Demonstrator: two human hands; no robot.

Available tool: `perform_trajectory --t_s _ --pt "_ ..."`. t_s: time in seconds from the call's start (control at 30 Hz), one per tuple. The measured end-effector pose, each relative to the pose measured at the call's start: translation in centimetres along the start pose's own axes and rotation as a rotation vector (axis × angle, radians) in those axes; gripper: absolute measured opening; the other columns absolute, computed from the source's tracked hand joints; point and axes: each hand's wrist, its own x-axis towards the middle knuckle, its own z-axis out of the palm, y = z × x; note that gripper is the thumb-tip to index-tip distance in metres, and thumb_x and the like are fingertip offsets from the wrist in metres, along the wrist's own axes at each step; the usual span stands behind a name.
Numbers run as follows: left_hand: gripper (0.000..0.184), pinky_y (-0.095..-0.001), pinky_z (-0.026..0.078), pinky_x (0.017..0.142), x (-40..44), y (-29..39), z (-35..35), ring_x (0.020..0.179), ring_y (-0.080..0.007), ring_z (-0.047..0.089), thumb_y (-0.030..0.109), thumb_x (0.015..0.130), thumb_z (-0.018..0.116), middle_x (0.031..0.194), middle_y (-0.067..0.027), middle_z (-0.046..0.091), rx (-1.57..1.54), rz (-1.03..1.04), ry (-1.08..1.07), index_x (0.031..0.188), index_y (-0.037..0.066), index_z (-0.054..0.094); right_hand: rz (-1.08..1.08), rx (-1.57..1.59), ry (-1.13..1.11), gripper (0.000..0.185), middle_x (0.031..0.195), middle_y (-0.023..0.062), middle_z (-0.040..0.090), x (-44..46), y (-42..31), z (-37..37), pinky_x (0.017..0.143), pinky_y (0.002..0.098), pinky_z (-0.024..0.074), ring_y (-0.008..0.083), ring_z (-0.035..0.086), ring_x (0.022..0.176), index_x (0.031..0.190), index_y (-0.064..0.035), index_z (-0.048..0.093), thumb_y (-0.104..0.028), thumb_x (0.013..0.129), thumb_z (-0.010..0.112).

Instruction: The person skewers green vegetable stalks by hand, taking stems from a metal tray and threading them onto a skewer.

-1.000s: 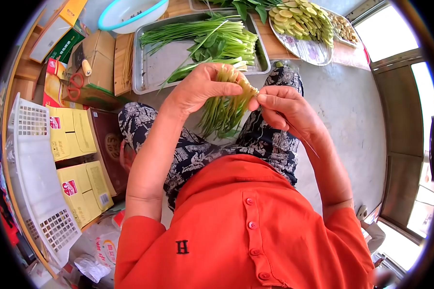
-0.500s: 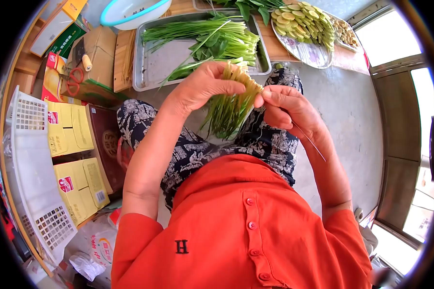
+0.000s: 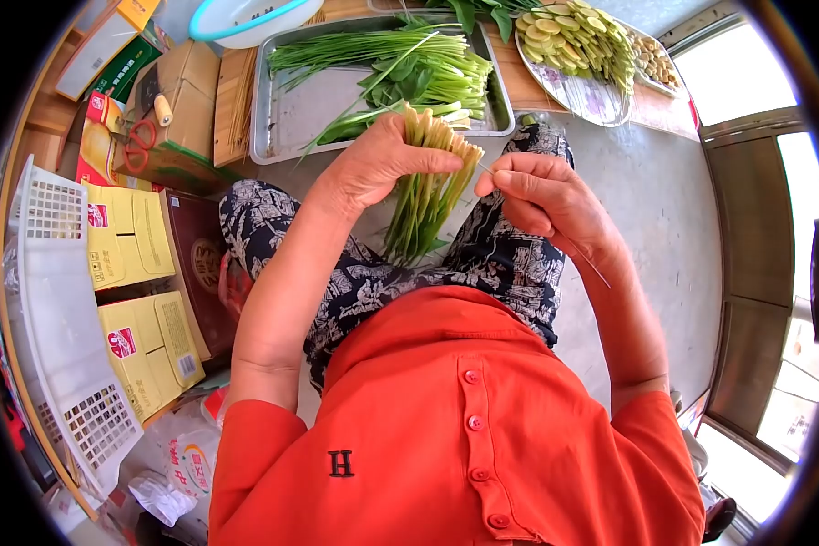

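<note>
A bunch of green stalks (image 3: 420,205) with pale cut ends hangs over my lap, pinched near its top by my left hand (image 3: 378,164). Just right of the pale ends, my right hand (image 3: 544,198) holds a thin skewer (image 3: 593,266) between thumb and fingers. One end of the skewer points at the bunch, the other runs back along my wrist. Whether its tip touches the stalks is too small to tell. Beyond my hands, a metal tray (image 3: 291,144) holds more long green stalks (image 3: 373,52) and leaves.
Sliced vegetables (image 3: 573,41) lie on a plate (image 3: 584,102) at the back right. A blue-rimmed basin (image 3: 246,36) stands back left. Along the left are thin sticks (image 3: 237,105), red scissors (image 3: 139,146), a cardboard box (image 3: 188,91), yellow boxes (image 3: 153,350) and a white plastic rack (image 3: 64,300).
The stalk bunch has turned more upright in my left hand, its pale ends now spread upward. My right hand with the skewer has drawn slightly away from the ends.
</note>
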Motion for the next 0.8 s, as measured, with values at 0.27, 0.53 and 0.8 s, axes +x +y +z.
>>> perform_trajectory --t_s 0.27,0.53,0.8 --pt "0.019 -0.0241 0.046 0.076 -0.2 0.2 0.0 0.081 -0.0088 0.059 0.008 0.077 0.075 0.088 0.0003 0.065 -0.055 -0.047 0.019 0.094 0.003 0.068 0.024 0.105 -0.025 0.024 0.049 -0.0063 0.037 0.1 0.1 -0.7 0.040 0.0186 0.0249 0.0020 0.030 0.040 0.098 0.0012 0.064 -0.018 0.098 0.049" --pt "0.018 -0.0251 0.047 0.077 -0.1 -0.7 -0.1 0.083 -0.0112 0.060 0.007 0.080 0.072 0.091 -0.0013 0.066 -0.148 -0.058 -0.009 0.096 0.001 0.068 0.031 0.177 -0.028 0.023 0.048 -0.0060 0.036 -0.3 0.5 -0.2 0.041 0.0193 0.0237 0.0034 0.028 0.039 0.098 0.0005 0.063 -0.018 0.098 0.049" --pt "0.029 -0.0270 0.048 0.084 0.0 0.3 -0.9 0.091 -0.0131 0.062 0.008 0.082 0.069 0.095 -0.0041 0.067 -0.022 -0.011 -0.093 0.109 -0.001 0.063 0.018 0.172 0.017 0.023 0.049 -0.0061 0.036 -2.6 0.6 -0.4 0.040 0.0196 0.0236 0.0033 0.029 0.041 0.098 0.0011 0.063 -0.016 0.098 0.048"
